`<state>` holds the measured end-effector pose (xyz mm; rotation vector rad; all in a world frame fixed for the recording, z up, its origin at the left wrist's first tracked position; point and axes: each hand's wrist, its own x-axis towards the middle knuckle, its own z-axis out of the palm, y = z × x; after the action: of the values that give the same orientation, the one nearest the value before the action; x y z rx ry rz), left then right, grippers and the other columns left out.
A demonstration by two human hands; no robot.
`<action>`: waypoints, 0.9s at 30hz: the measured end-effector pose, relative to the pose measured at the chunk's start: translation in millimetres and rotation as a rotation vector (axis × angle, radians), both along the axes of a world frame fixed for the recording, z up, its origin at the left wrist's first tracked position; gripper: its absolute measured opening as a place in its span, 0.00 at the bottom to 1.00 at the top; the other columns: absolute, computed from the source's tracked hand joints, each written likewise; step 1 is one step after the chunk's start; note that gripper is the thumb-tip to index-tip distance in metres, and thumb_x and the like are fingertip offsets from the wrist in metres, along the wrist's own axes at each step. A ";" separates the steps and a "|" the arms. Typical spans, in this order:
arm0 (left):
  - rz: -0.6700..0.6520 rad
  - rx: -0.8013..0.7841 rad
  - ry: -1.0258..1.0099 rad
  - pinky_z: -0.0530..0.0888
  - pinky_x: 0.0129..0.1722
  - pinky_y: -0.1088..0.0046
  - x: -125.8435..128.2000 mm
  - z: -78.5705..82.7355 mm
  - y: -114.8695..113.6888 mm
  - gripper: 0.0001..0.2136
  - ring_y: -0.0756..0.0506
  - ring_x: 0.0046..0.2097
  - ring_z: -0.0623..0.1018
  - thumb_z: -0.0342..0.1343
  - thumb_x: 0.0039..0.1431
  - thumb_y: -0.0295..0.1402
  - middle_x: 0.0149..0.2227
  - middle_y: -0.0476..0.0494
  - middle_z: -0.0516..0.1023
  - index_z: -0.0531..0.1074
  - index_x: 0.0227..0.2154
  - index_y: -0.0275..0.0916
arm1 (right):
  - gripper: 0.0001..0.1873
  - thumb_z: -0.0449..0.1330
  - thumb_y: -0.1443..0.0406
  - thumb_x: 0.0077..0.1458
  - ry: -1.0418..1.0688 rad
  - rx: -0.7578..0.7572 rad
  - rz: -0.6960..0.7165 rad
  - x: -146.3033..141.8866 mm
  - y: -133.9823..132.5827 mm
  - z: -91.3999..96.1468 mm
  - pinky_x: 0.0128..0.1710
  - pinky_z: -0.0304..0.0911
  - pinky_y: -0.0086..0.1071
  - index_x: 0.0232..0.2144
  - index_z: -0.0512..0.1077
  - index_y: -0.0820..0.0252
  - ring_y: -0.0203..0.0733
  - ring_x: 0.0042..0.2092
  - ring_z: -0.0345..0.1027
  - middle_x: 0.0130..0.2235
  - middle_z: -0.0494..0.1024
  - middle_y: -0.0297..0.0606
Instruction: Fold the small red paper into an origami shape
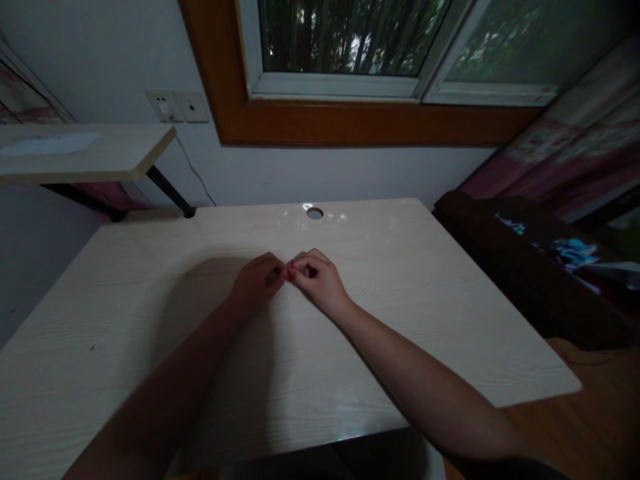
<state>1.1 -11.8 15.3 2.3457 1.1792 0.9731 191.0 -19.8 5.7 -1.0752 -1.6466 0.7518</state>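
Observation:
Over the middle of the pale wood-grain desk (320,373), my two hands meet fingertip to fingertip. Between them is a small red thing (289,272), too small and too covered by fingers to name. My left hand (257,283) pinches its left side with thumb and forefinger. From the right, my right hand (320,279) pinches the same red thing, and a bit of red shows at its fingertips. Both forearms reach in from the lower edge of the view.
A raised shelf (90,160) on black legs stands at the back left, with paper on it. The desk has a round cable hole (315,213) near its back edge. Behind are wall sockets (177,107) and a window. Dark brown furniture (530,267) holding cloth stands to the right.

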 end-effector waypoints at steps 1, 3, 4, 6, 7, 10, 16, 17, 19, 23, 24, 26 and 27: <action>0.000 -0.008 -0.009 0.73 0.42 0.70 -0.4 0.3 0.2 0.05 0.47 0.38 0.76 0.53 0.63 0.30 0.35 0.45 0.75 0.71 0.32 0.39 | 0.01 0.66 0.66 0.54 0.004 -0.007 -0.001 -0.1 -0.2 0.4 0.31 0.62 0.31 0.30 0.77 0.57 0.37 0.32 0.65 0.34 0.73 0.36; -0.007 -0.021 -0.025 0.73 0.42 0.70 -1.4 0.8 0.7 0.04 0.47 0.38 0.76 0.53 0.63 0.30 0.35 0.45 0.75 0.71 0.32 0.39 | 0.00 0.66 0.66 0.53 0.010 -0.015 0.002 -0.4 -0.4 1.6 0.31 0.62 0.31 0.31 0.78 0.56 0.38 0.33 0.65 0.34 0.74 0.36; -0.013 -0.026 -0.031 0.73 0.42 0.70 -1.8 1.0 0.9 0.04 0.47 0.38 0.76 0.53 0.63 0.30 0.35 0.45 0.75 0.71 0.33 0.39 | 0.00 0.66 0.66 0.53 0.013 -0.017 0.003 -0.5 -0.4 2.2 0.31 0.62 0.32 0.30 0.78 0.56 0.38 0.33 0.65 0.34 0.74 0.36; -0.015 -0.032 -0.044 0.73 0.41 0.70 -2.4 1.2 1.3 0.04 0.47 0.38 0.75 0.53 0.63 0.30 0.35 0.45 0.75 0.71 0.33 0.39 | 0.01 0.66 0.67 0.52 0.018 -0.018 0.008 -0.6 -0.2 3.3 0.31 0.62 0.32 0.30 0.78 0.56 0.38 0.33 0.65 0.33 0.74 0.36; -0.014 -0.037 -0.050 0.73 0.41 0.70 -2.6 1.2 1.6 0.04 0.48 0.38 0.75 0.53 0.63 0.31 0.35 0.45 0.75 0.71 0.33 0.39 | 0.01 0.66 0.67 0.52 0.019 -0.019 0.008 -0.6 -0.1 3.8 0.31 0.62 0.32 0.30 0.78 0.56 0.37 0.32 0.65 0.33 0.73 0.36; -0.009 -0.061 -0.052 0.73 0.40 0.71 -2.2 0.9 2.2 0.04 0.48 0.36 0.75 0.54 0.63 0.31 0.35 0.46 0.75 0.71 0.33 0.39 | 0.01 0.66 0.68 0.52 0.017 -0.030 0.008 -0.3 0.3 4.1 0.30 0.61 0.31 0.29 0.78 0.56 0.37 0.31 0.64 0.31 0.72 0.34; 0.002 -0.036 -0.011 0.73 0.40 0.70 -0.6 -1.1 2.3 0.02 0.47 0.37 0.75 0.55 0.60 0.30 0.35 0.45 0.75 0.71 0.34 0.40 | 0.04 0.66 0.70 0.49 -0.002 -0.017 0.013 0.2 0.1 2.8 0.29 0.59 0.30 0.27 0.76 0.57 0.36 0.30 0.63 0.29 0.68 0.32; -0.001 -0.029 -0.008 0.73 0.40 0.70 -0.5 -1.3 2.2 0.02 0.47 0.38 0.76 0.55 0.60 0.29 0.35 0.45 0.75 0.72 0.34 0.39 | 0.04 0.65 0.71 0.49 -0.008 -0.012 0.012 0.0 0.0 2.8 0.29 0.59 0.30 0.26 0.76 0.57 0.36 0.30 0.63 0.29 0.68 0.32; -0.008 -0.016 -0.001 0.74 0.41 0.69 -0.1 -1.4 1.7 0.02 0.46 0.38 0.76 0.54 0.61 0.30 0.36 0.44 0.75 0.72 0.34 0.39 | 0.05 0.65 0.72 0.48 -0.017 -0.003 0.012 -0.4 -0.2 3.4 0.29 0.59 0.30 0.26 0.76 0.57 0.35 0.29 0.62 0.29 0.67 0.31; -0.008 0.005 0.042 0.73 0.42 0.68 0.1 -0.9 0.5 0.04 0.45 0.39 0.76 0.53 0.62 0.30 0.35 0.44 0.76 0.72 0.33 0.39 | 0.06 0.65 0.73 0.47 -0.028 0.003 0.004 -1.5 -0.5 4.9 0.28 0.58 0.29 0.24 0.74 0.57 0.35 0.29 0.62 0.29 0.67 0.31; -0.005 0.011 0.053 0.73 0.43 0.67 -0.1 -1.0 0.3 0.04 0.45 0.39 0.76 0.53 0.62 0.30 0.35 0.44 0.76 0.72 0.33 0.39 | 0.07 0.65 0.73 0.47 -0.030 0.003 0.003 -1.7 -0.6 5.0 0.28 0.58 0.29 0.23 0.74 0.57 0.35 0.30 0.62 0.28 0.66 0.31; 0.002 0.019 0.064 0.74 0.43 0.67 -0.9 -1.6 0.3 0.04 0.45 0.39 0.76 0.53 0.62 0.30 0.35 0.44 0.76 0.72 0.33 0.40 | 0.06 0.65 0.72 0.48 -0.035 0.003 0.001 -1.9 -0.7 5.0 0.29 0.59 0.30 0.24 0.74 0.57 0.36 0.30 0.62 0.28 0.66 0.31; 0.007 0.024 0.058 0.74 0.43 0.67 -1.4 -2.0 0.4 0.03 0.46 0.39 0.76 0.53 0.62 0.30 0.35 0.45 0.76 0.72 0.33 0.40 | 0.06 0.65 0.72 0.48 -0.035 0.003 0.003 -1.8 -0.6 4.8 0.29 0.59 0.30 0.24 0.74 0.57 0.36 0.30 0.62 0.29 0.67 0.32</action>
<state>-0.3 -11.5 13.3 2.4057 1.2041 0.9320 189.1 -20.5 10.5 -1.0896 -1.6784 0.7359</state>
